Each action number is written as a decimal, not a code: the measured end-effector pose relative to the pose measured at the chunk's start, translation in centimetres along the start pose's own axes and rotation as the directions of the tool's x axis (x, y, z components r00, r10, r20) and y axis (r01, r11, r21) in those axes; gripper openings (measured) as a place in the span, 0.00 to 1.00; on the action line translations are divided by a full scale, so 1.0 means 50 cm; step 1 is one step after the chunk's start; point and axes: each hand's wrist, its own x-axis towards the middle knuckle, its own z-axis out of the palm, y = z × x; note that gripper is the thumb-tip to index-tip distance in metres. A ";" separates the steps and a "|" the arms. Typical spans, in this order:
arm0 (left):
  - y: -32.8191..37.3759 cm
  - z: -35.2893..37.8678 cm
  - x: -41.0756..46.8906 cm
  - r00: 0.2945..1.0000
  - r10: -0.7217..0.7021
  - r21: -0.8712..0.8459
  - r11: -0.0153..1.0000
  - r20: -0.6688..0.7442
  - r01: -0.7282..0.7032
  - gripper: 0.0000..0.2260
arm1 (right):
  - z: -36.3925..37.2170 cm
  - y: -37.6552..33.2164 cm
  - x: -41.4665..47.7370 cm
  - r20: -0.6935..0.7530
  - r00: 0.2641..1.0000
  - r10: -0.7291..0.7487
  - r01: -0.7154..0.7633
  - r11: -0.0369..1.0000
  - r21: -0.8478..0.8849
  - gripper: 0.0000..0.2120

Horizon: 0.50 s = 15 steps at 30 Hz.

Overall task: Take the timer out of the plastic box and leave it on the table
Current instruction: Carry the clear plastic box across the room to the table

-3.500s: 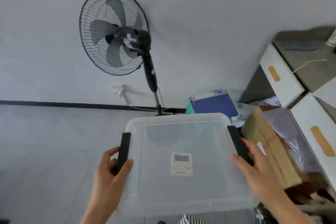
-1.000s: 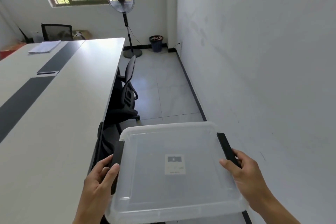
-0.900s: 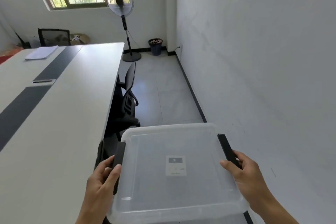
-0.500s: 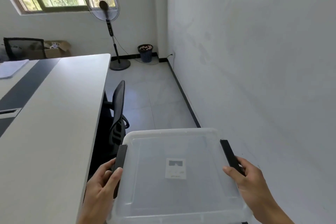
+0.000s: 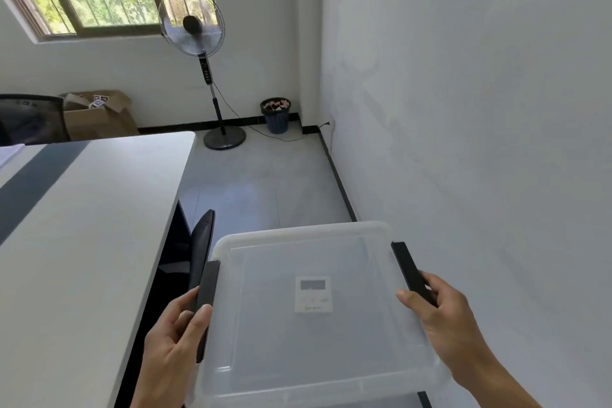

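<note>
Clear plastic box (image 5: pixel 331 358), both hands gripping.

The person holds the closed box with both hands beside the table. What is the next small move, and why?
Probably swing the plastic box left and set it on the white table. The lid is on, the timer lies inside under it, and the left hand and right hand both grip the black side latches, so neither is free to open it in the air.
</note>
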 end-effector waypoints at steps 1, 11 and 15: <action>-0.004 0.009 0.042 1.000 -0.004 0.004 1.000 -0.016 0.004 0.12 | 0.014 -0.007 0.042 0.012 1.000 0.000 0.000 1.000 0.003 0.09; 0.010 0.080 0.523 0.998 -0.068 0.023 0.997 -0.012 0.069 0.13 | 0.197 -0.096 0.492 0.021 0.999 0.031 -0.031 0.999 -0.018 0.09; 0.055 0.107 0.716 0.998 -0.057 0.024 0.998 -0.007 0.057 0.12 | 0.252 -0.175 0.657 0.010 1.000 0.006 -0.006 1.000 -0.015 0.09</action>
